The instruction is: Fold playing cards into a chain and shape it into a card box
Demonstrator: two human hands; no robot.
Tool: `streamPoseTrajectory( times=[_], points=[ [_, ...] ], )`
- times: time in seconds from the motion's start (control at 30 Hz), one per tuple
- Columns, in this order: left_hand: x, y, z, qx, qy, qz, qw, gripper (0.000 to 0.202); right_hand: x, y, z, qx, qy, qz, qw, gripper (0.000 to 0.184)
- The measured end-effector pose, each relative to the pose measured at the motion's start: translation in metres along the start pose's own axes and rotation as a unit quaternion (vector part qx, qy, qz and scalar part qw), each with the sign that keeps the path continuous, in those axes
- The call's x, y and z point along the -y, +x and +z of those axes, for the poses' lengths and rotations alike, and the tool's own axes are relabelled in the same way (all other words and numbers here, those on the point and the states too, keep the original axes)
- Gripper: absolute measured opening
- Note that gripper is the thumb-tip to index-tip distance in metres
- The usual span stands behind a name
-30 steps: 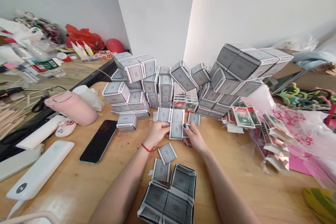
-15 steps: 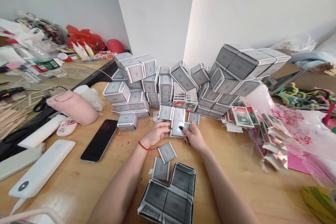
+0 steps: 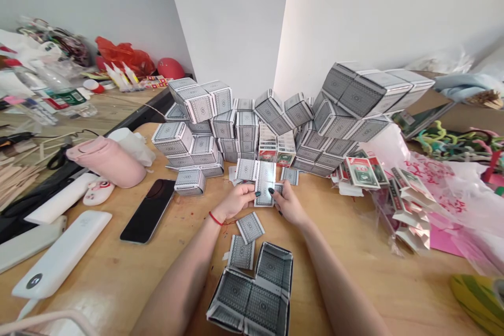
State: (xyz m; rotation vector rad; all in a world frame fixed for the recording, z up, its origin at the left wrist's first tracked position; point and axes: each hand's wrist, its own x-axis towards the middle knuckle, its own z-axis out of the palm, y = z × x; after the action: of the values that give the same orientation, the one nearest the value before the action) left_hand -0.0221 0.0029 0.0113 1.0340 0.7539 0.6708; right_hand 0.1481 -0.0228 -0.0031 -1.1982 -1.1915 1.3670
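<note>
Between my hands are grey-backed playing cards (image 3: 265,181), one upright in front with folded pieces beside it. My left hand (image 3: 238,200) pinches the cards' left edge, a red string bracelet at its wrist. My right hand (image 3: 290,203) grips the right side, thumb on the face of the card. Two folded cards (image 3: 251,227) lie on the table just below my left hand, partly overlapping. Nearest to me stands an L-shaped group of open boxes (image 3: 263,302) made of the same cards. Another folded card (image 3: 290,175) rests behind my right hand.
Stacked card boxes (image 3: 247,126) line the back of the wooden table, rising to the right (image 3: 370,89). Red-and-green card packs (image 3: 361,172) lie at right. On the left are a phone (image 3: 148,211), a white power bank (image 3: 61,254) and a pink cup (image 3: 110,161). Yellow tape (image 3: 474,299) sits lower right.
The view has shifted slightly. Both hands stay on the cards, with only small finger movements; the other objects look unmoved.
</note>
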Motion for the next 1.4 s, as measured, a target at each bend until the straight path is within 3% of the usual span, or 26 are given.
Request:
streamPoseTrajectory(
  times=[0.13, 0.27, 0.33, 0.43, 0.53, 0.63, 0.73, 0.8, 0.97, 1.07, 1.23, 1.4],
  points=[
    [-0.005, -0.001, 0.003, -0.013, 0.014, 0.045, 0.999, 0.017, 0.004, 0.001, 0.001, 0.004, 0.033, 0.010, 0.999, 0.029],
    [-0.009, -0.004, 0.011, 0.008, 0.085, 0.106, 0.991, 0.026, 0.006, 0.002, -0.002, -0.015, 0.106, 0.024, 0.994, 0.035],
    [-0.006, -0.005, 0.014, -0.010, 0.133, 0.125, 0.983, 0.028, 0.007, 0.002, -0.002, -0.015, 0.114, 0.025, 0.993, 0.036],
    [-0.001, -0.006, 0.018, -0.041, 0.238, 0.153, 0.958, 0.018, 0.009, 0.002, -0.001, -0.014, 0.085, 0.010, 0.996, 0.037],
    [0.003, -0.007, 0.019, -0.057, 0.327, 0.198, 0.922, 0.025, 0.009, 0.001, 0.001, -0.026, 0.050, -0.005, 0.998, 0.040],
    [0.001, -0.009, 0.020, -0.109, 0.374, 0.269, 0.881, 0.028, 0.007, 0.001, 0.002, -0.040, 0.032, -0.010, 0.999, 0.045],
    [-0.003, -0.010, 0.022, -0.156, 0.384, 0.348, 0.841, 0.023, 0.004, 0.000, -0.002, -0.065, 0.005, -0.068, 0.996, 0.042],
    [-0.004, -0.011, 0.022, -0.159, 0.388, 0.382, 0.824, 0.020, 0.004, -0.001, -0.005, -0.058, -0.033, -0.125, 0.990, 0.043],
    [-0.004, -0.011, 0.023, -0.151, 0.385, 0.399, 0.818, 0.019, 0.009, -0.006, -0.002, 0.045, -0.118, -0.226, 0.966, 0.058],
    [-0.003, -0.012, 0.024, -0.148, 0.382, 0.401, 0.819, 0.019, 0.007, -0.006, 0.003, 0.016, -0.174, -0.253, 0.952, 0.049],
    [-0.005, -0.015, 0.029, -0.114, 0.392, 0.399, 0.821, 0.016, -0.004, 0.000, 0.001, -0.065, -0.184, -0.208, 0.958, 0.023],
    [-0.004, -0.016, 0.033, -0.112, 0.432, 0.423, 0.789, 0.016, -0.006, 0.003, -0.003, -0.102, -0.097, -0.131, 0.981, 0.020]
  ],
)
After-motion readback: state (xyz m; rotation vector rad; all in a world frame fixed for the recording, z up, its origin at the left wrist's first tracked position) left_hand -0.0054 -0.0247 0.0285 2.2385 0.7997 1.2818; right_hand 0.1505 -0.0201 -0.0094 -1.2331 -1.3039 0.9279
